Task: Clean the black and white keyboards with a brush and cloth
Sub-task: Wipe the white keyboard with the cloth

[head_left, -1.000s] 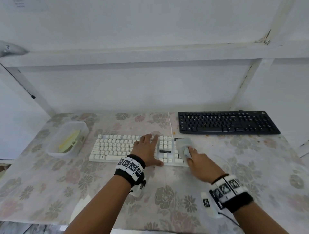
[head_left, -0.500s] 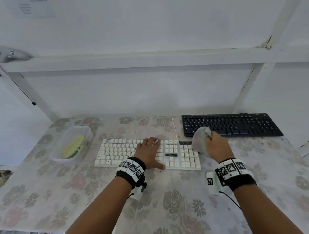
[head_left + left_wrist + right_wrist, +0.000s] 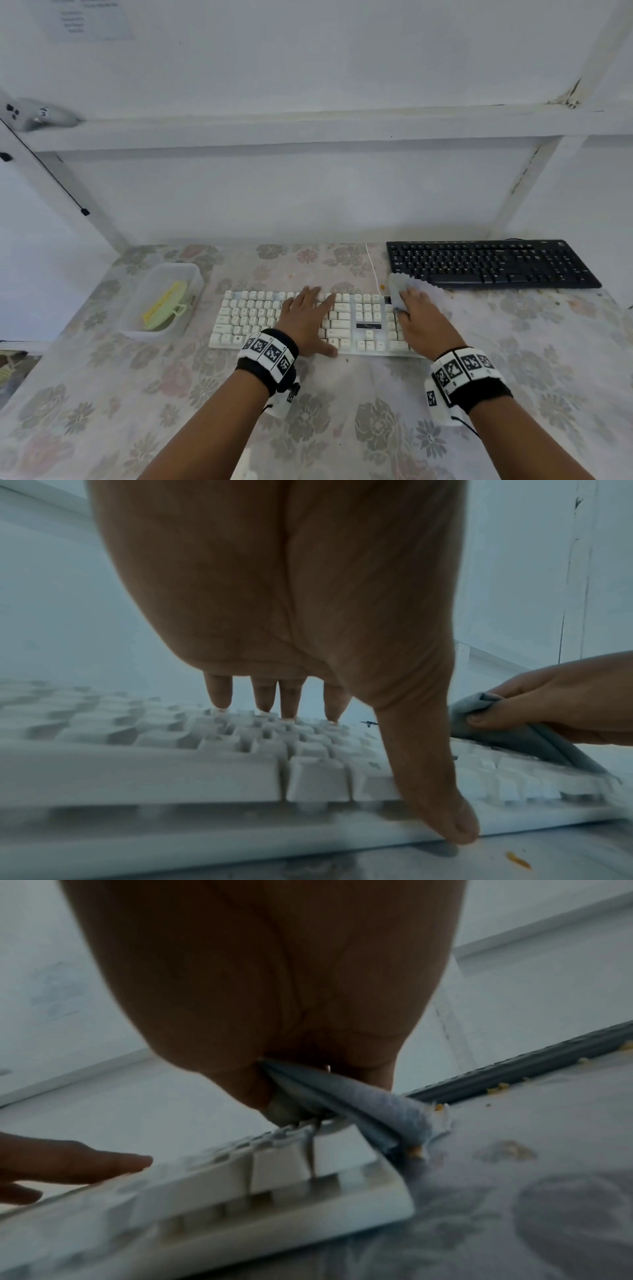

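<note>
The white keyboard (image 3: 250,317) lies in front of me on the flowered table. My left hand (image 3: 306,317) rests flat on its middle, fingers straight on the keys (image 3: 219,696) and thumb at the near edge. My right hand (image 3: 416,317) grips a grey cloth (image 3: 400,286) and holds it down on the keyboard's right end, over the number pad; the right wrist view shows the folded cloth (image 3: 369,1110) hanging past the keyboard's edge (image 3: 377,1204). The black keyboard (image 3: 489,263) lies at the back right, untouched. A yellow-green brush (image 3: 164,306) lies in a clear tub.
The clear plastic tub (image 3: 191,274) stands left of the white keyboard. A white cable (image 3: 371,263) runs back from the white keyboard to the wall. Orange crumbs (image 3: 496,1088) lie on the cloth-covered table near the black keyboard. A white shelf beam (image 3: 308,126) crosses overhead.
My right hand carried the cloth from the keyboard's right end up toward the black keyboard, then back down onto the number pad's far corner. The left hand stayed on the keys.
</note>
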